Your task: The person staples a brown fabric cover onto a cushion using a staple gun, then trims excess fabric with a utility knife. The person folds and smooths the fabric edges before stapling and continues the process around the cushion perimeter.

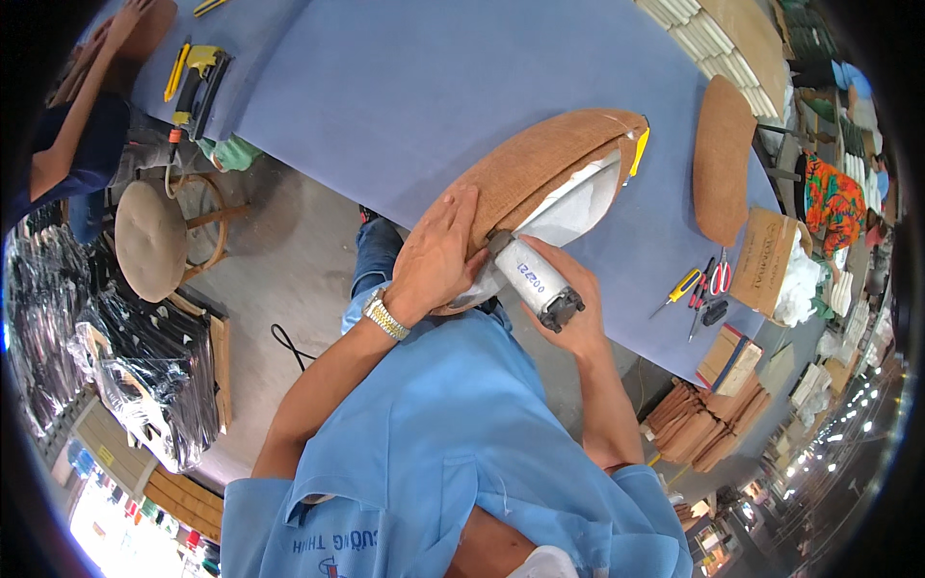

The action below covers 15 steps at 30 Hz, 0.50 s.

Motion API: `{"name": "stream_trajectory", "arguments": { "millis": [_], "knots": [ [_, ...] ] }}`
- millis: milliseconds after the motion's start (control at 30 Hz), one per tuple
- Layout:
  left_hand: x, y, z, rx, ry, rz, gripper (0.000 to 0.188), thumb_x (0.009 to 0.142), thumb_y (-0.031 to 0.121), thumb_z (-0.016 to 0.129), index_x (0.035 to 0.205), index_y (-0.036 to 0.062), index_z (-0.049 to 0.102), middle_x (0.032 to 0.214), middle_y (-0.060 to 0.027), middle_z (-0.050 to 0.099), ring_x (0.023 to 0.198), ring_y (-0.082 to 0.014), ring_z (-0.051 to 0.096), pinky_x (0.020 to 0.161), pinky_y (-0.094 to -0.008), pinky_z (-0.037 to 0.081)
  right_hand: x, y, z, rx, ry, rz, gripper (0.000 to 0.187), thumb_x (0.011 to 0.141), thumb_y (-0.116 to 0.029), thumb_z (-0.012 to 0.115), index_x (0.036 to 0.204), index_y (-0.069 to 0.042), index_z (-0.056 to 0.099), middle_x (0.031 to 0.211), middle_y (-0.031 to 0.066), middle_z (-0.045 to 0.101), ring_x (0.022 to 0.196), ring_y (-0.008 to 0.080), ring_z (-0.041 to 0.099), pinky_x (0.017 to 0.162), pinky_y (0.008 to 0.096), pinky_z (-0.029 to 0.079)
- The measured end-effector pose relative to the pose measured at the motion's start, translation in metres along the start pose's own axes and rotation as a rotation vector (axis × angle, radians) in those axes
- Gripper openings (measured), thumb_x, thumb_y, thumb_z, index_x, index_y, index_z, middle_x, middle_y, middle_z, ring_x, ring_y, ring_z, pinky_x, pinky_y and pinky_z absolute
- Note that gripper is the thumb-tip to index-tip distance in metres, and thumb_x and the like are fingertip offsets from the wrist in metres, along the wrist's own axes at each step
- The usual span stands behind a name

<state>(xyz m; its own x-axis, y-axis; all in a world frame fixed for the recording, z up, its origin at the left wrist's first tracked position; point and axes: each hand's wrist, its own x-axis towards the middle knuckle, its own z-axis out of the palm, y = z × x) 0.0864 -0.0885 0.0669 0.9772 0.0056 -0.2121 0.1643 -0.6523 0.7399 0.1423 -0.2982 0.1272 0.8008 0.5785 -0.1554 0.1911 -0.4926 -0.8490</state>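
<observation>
A curved brown upholstered cushion (549, 149) lies tilted at the table's near edge against my body, its white lining (583, 197) showing along the open side. My left hand (441, 252) rests flat on the brown fabric, fingers stretched out and thumb toward the edge fold. In my right hand (581, 323) is a silver and black staple gun (532, 276), its nose against the cushion's edge close to my left thumb. The right fingers are partly hidden behind the tool. A yellow object (640, 152) pokes out from behind the cushion's far end; its kind is hidden.
On the blue table (385, 87) are another brown upholstered piece (723, 159), a yellow screwdriver (682, 286), scissors (721, 276) and a cardboard box (764, 252). At the left lie a yellow staple gun (202, 85) and a round stool (151, 241); a co-worker's hands (123, 29) work beyond.
</observation>
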Motion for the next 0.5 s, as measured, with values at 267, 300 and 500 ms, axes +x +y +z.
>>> {"name": "stream_trajectory", "arguments": {
  "millis": [267,300,500],
  "knots": [
    [0.002,0.002,0.007,0.013,0.036,-0.015,0.089,0.088,0.017,0.077,0.16,-0.0032,0.029,0.158,-0.0253,0.045,0.149,-0.0435,0.04,0.119,-0.0502,0.039,0.006,0.0,0.003,0.069,-0.03,0.105,0.063,0.076,-0.006,0.075,0.139,-0.006,0.063,0.126,0.015,0.073,0.108,0.0289,0.074,0.093,0.0327,0.056],
    [0.002,0.002,0.005,0.012,0.034,-0.016,0.089,0.088,0.017,0.077,0.16,-0.0027,0.028,0.158,-0.0249,0.045,0.149,-0.0434,0.04,0.119,-0.0508,0.039,0.005,0.0,0.004,0.069,-0.023,0.116,0.064,0.076,-0.007,0.075,0.139,-0.006,0.063,0.126,0.015,0.073,0.108,0.0285,0.074,0.092,0.0323,0.056],
    [0.003,0.006,-0.002,-0.037,-0.021,-0.042,0.096,0.081,-0.002,0.073,0.162,-0.0014,0.023,0.16,-0.0282,0.038,0.15,-0.0448,0.036,0.123,-0.0475,0.036,-0.008,0.005,0.009,0.043,0.026,0.003,0.065,0.074,-0.01,0.078,0.138,-0.008,0.065,0.125,0.0186,0.072,0.113,0.0366,0.072,0.094,0.039,0.057]
  ]
}}
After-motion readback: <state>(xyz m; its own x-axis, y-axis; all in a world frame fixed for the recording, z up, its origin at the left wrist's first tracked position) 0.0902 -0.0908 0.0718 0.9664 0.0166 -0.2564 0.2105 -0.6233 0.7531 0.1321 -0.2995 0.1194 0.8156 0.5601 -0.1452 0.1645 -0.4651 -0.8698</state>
